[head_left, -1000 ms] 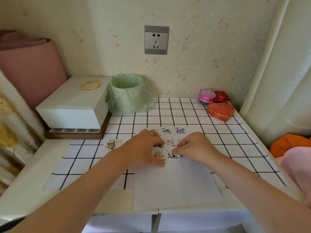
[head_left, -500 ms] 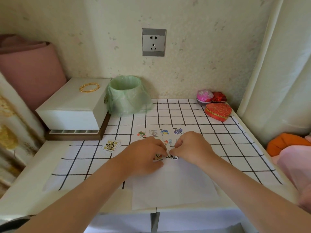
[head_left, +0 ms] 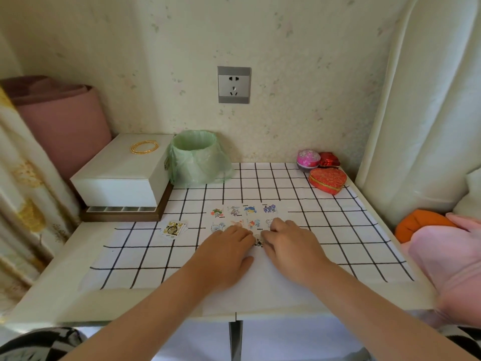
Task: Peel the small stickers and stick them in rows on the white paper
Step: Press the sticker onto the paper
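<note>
Your left hand (head_left: 226, 254), right hand (head_left: 289, 245): both grips pinched on one small sticker (head_left: 259, 242), fingertips meeting. Sits over white paper (head_left: 260, 287), table (head_left: 52, 295) front-middle. Stuck stickers (head_left: 250, 209): two rows, paper's far edge.

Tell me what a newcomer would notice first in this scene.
The left hand and right hand meet mid-table over the white paper, pinching a small sticker between their fingertips. Just beyond them, colourful stickers sit in two rows on the paper's far end. A red heart-shaped box stands out at the far right corner of the checked cloth.
</note>
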Action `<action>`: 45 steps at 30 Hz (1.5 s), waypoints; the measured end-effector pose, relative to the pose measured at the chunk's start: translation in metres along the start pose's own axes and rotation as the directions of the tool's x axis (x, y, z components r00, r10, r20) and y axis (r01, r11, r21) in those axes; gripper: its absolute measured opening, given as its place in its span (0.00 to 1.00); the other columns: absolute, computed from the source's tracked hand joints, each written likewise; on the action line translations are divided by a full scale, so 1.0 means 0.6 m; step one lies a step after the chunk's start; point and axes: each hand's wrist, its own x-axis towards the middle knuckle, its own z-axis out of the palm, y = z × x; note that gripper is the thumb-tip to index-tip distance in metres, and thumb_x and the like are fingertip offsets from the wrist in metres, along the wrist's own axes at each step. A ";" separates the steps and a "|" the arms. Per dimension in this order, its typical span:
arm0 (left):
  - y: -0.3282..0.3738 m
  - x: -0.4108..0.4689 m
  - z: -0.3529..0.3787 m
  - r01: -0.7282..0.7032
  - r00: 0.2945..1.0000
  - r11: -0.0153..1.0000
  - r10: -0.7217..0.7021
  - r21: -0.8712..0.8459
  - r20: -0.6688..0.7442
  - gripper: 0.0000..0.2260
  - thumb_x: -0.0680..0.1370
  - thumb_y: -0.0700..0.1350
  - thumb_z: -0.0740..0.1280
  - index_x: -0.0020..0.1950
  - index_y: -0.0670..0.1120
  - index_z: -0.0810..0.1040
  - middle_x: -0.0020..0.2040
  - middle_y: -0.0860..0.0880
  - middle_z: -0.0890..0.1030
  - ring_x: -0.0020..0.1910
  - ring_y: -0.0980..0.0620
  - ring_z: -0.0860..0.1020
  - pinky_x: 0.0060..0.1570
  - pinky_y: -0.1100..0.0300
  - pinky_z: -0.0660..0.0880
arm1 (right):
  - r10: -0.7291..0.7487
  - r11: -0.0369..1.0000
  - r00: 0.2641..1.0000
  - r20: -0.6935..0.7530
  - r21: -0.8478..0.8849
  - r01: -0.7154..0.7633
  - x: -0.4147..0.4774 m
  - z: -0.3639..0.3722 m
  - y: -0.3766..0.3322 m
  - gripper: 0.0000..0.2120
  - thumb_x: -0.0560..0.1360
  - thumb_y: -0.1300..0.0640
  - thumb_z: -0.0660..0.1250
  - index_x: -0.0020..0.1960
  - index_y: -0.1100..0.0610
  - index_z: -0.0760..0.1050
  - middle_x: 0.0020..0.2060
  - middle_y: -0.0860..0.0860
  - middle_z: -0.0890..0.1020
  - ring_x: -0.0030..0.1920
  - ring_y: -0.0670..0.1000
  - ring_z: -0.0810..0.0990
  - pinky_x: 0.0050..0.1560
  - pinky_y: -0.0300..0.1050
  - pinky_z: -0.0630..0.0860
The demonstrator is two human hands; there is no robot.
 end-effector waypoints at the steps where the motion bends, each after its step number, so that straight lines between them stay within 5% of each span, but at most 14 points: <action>1: 0.003 -0.003 0.001 0.002 1.000 1.000 -0.002 0.006 0.010 0.19 0.76 0.55 0.56 0.61 0.49 0.77 0.58 0.50 0.80 0.56 0.46 0.79 0.45 0.51 0.79 | -0.004 0.999 1.000 -0.003 -0.044 0.004 -0.003 0.001 0.000 0.07 0.75 0.47 0.68 0.47 0.49 0.82 0.43 0.49 0.77 0.40 0.53 0.77 0.30 0.43 0.65; 11: 0.015 -0.026 0.006 0.068 0.992 0.992 -0.078 0.105 0.103 0.23 0.80 0.58 0.53 0.72 0.55 0.74 0.68 0.48 0.78 0.66 0.46 0.77 0.60 0.52 0.76 | 0.028 0.991 0.994 -0.104 -0.127 -0.041 -0.017 0.014 -0.011 0.08 0.68 0.52 0.74 0.44 0.54 0.81 0.42 0.52 0.79 0.39 0.56 0.78 0.35 0.50 0.75; 14: 0.023 -0.023 0.003 0.070 0.987 0.996 -0.078 0.059 0.138 0.29 0.79 0.60 0.42 0.79 0.57 0.60 0.78 0.48 0.65 0.77 0.45 0.63 0.73 0.50 0.62 | -0.007 0.997 0.996 -0.093 -0.073 0.001 -0.029 0.014 -0.014 0.12 0.73 0.50 0.64 0.50 0.55 0.80 0.50 0.53 0.80 0.47 0.56 0.80 0.43 0.53 0.78; 17: 0.031 -0.018 -0.003 0.091 0.977 0.995 -0.096 0.038 0.188 0.35 0.75 0.62 0.35 0.81 0.57 0.53 0.81 0.49 0.56 0.79 0.47 0.54 0.75 0.51 0.53 | -0.081 0.996 0.996 -0.043 -0.027 0.080 -0.046 0.014 -0.013 0.24 0.77 0.47 0.53 0.61 0.57 0.80 0.60 0.53 0.82 0.56 0.54 0.81 0.51 0.52 0.80; 21: 0.029 -0.015 -0.002 0.105 0.975 0.994 -0.108 0.029 0.192 0.39 0.72 0.63 0.34 0.80 0.53 0.59 0.80 0.50 0.58 0.79 0.48 0.55 0.75 0.51 0.56 | -0.085 0.996 0.994 0.066 0.025 0.084 -0.057 0.011 -0.004 0.29 0.79 0.44 0.49 0.69 0.58 0.76 0.69 0.53 0.77 0.68 0.52 0.76 0.58 0.53 0.78; 24: 0.024 -0.015 -0.006 0.074 0.990 0.997 -0.072 -0.019 0.117 0.33 0.77 0.60 0.44 0.73 0.48 0.74 0.74 0.48 0.71 0.74 0.45 0.69 0.71 0.52 0.68 | -0.107 0.994 0.987 0.116 0.046 0.103 -0.056 0.010 0.004 0.32 0.79 0.41 0.45 0.74 0.57 0.71 0.74 0.51 0.71 0.73 0.51 0.70 0.59 0.54 0.76; 26: 0.013 -0.020 0.001 0.039 0.999 0.999 -0.039 -0.033 0.025 0.24 0.78 0.54 0.53 0.61 0.45 0.83 0.63 0.48 0.81 0.63 0.46 0.79 0.59 0.54 0.78 | -0.108 0.994 0.989 0.103 0.034 0.105 -0.055 0.010 0.004 0.31 0.79 0.41 0.48 0.71 0.57 0.74 0.72 0.52 0.74 0.70 0.51 0.74 0.54 0.53 0.78; 32: 0.010 -0.015 0.004 0.073 0.996 0.991 -0.078 -0.114 -0.045 0.21 0.79 0.52 0.54 0.50 0.44 0.84 0.53 0.49 0.83 0.56 0.48 0.80 0.51 0.52 0.80 | -0.140 0.990 0.990 -0.019 0.015 0.140 -0.051 0.012 0.002 0.25 0.76 0.43 0.54 0.61 0.56 0.80 0.62 0.51 0.82 0.59 0.52 0.81 0.49 0.52 0.80; 34: 0.011 -0.012 0.000 0.089 0.994 0.990 -0.095 -0.107 -0.048 0.21 0.79 0.54 0.54 0.54 0.45 0.82 0.57 0.50 0.83 0.58 0.48 0.79 0.52 0.50 0.80 | -0.143 0.988 0.989 -0.024 0.052 0.144 -0.043 0.009 0.003 0.23 0.76 0.44 0.53 0.58 0.55 0.79 0.60 0.50 0.81 0.57 0.53 0.80 0.52 0.53 0.78; 38: 0.009 -0.013 -0.002 0.094 0.994 0.994 -0.091 -0.050 0.065 0.31 0.77 0.60 0.46 0.74 0.48 0.70 0.74 0.52 0.71 0.73 0.49 0.68 0.69 0.47 0.66 | -0.155 0.983 0.986 -0.058 0.091 0.160 -0.026 0.012 0.011 0.20 0.77 0.48 0.49 0.56 0.53 0.77 0.54 0.48 0.79 0.52 0.52 0.77 0.54 0.51 0.73; 42: 0.003 -0.001 0.003 0.064 0.998 0.997 -0.063 -0.031 0.022 0.25 0.79 0.56 0.50 0.67 0.47 0.77 0.65 0.50 0.78 0.66 0.47 0.74 0.59 0.49 0.75 | -0.028 0.982 0.995 -0.093 0.182 0.045 -0.004 0.024 0.023 0.14 0.79 0.50 0.57 0.52 0.49 0.81 0.49 0.45 0.80 0.48 0.53 0.77 0.49 0.51 0.73; 45: 0.005 0.011 0.008 0.074 0.997 0.997 -0.074 -0.002 0.025 0.24 0.78 0.56 0.48 0.64 0.49 0.75 0.59 0.51 0.78 0.59 0.48 0.74 0.53 0.51 0.74 | 0.132 0.926 0.991 0.021 0.355 -0.131 0.021 0.020 0.035 0.09 0.78 0.49 0.66 0.50 0.45 0.85 0.48 0.45 0.80 0.50 0.53 0.77 0.50 0.49 0.74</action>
